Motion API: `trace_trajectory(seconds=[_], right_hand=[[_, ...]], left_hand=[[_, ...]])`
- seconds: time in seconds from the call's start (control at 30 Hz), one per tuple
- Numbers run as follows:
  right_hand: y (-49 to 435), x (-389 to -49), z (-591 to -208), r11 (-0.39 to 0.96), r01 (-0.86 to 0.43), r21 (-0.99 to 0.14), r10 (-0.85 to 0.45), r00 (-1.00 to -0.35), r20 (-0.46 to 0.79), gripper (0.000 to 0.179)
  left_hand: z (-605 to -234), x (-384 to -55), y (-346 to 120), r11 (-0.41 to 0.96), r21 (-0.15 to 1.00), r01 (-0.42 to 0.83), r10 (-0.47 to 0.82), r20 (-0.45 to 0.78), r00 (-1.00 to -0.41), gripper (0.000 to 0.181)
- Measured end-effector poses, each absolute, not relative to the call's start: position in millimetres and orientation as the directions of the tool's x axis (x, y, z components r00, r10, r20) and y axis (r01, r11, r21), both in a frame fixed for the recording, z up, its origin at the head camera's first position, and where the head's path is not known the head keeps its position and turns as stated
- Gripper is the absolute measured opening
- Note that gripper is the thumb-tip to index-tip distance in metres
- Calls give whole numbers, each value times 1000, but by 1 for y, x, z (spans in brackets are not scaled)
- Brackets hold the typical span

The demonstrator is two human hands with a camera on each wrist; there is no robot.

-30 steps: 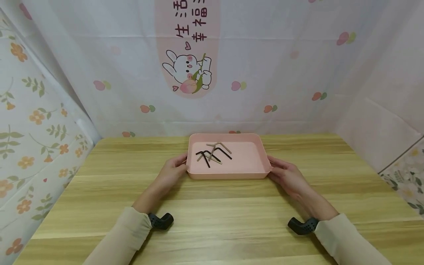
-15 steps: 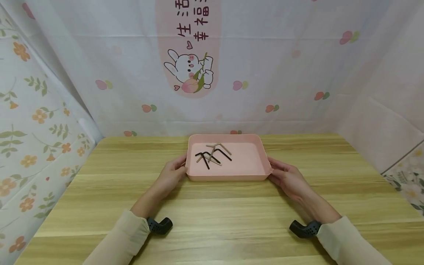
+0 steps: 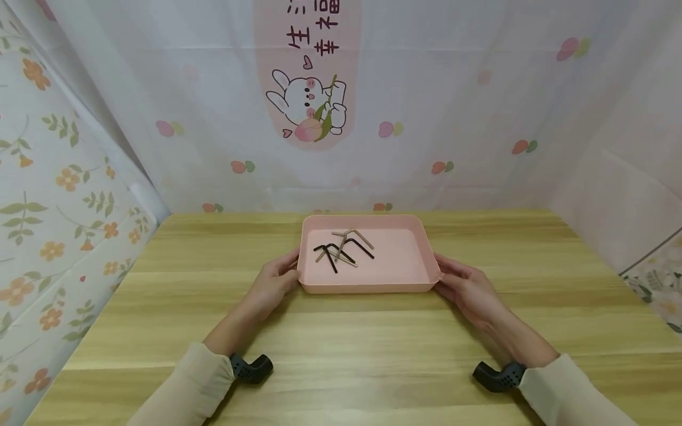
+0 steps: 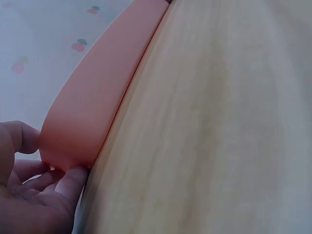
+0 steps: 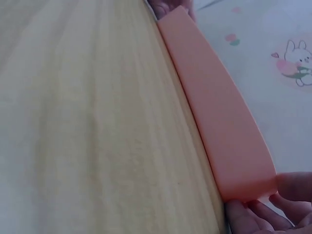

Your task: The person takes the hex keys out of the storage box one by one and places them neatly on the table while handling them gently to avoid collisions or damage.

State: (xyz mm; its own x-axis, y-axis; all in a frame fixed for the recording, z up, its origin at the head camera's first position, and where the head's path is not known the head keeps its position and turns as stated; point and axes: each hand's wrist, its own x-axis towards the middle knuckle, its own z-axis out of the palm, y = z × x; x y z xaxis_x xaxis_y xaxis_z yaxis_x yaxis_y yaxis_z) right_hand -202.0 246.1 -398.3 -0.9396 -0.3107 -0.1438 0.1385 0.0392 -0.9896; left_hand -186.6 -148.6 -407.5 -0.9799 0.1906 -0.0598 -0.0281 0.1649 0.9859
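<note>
A shallow pink tray [image 3: 394, 254] sits near the back of the wooden table, with several hex keys [image 3: 346, 244], some black and some silvery, jumbled in its left half. My left hand [image 3: 270, 290] grips the tray's left end, thumb by the near corner and fingers along the side. At the opposite end my right hand [image 3: 471, 293] holds on the same way. Both wrist views show thumb and fingers about the tray's corners, fingertips low by its base. Whether the tray is slightly raised cannot be told.
The wood-grain table [image 3: 362, 349] extends around the tray. Behind it hangs a white curtain [image 3: 213, 106] with a printed rabbit; a floral cloth [image 3: 58, 236] hangs at the left. Each wrist carries a black device, such as the left one [image 3: 253, 369].
The tray has come slightly nearer, away from the table's back edge, with both hands still gripping its ends. The hex keys keep their arrangement. The head view has shifted a little.
</note>
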Motion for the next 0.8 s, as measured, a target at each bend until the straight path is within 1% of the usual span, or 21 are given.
trace_trajectory(seconds=[0.2, 0.27, 0.43, 0.53, 0.63, 0.8], right_hand=[[244, -192, -395, 58, 130, -990, -294, -945, -142, 57], [242, -187, -394, 82, 123, -989, -282, -949, -142, 56], [237, -181, -392, 162, 111, -980, -236, -960, -148, 56], [239, -182, -390, 186, 121, -975, -227, -960, -162, 56], [242, -185, -386, 189, 132, -973, -246, -953, -177, 58], [242, -199, -379, 217, 148, -965, -260, -944, -203, 58]], left_hand=[[-406, -179, -150, 167, 986, -20, 187, -52, -981, 60], [-406, -175, -151, 168, 985, -23, 188, -55, -981, 60], [-401, -167, -152, 222, 975, -20, 191, -64, -979, 59], [-399, -166, -152, 231, 973, -6, 211, -56, -976, 60], [-399, -166, -152, 256, 967, -5, 194, -57, -979, 60], [-392, -168, -154, 374, 927, -15, 129, -68, -989, 54]])
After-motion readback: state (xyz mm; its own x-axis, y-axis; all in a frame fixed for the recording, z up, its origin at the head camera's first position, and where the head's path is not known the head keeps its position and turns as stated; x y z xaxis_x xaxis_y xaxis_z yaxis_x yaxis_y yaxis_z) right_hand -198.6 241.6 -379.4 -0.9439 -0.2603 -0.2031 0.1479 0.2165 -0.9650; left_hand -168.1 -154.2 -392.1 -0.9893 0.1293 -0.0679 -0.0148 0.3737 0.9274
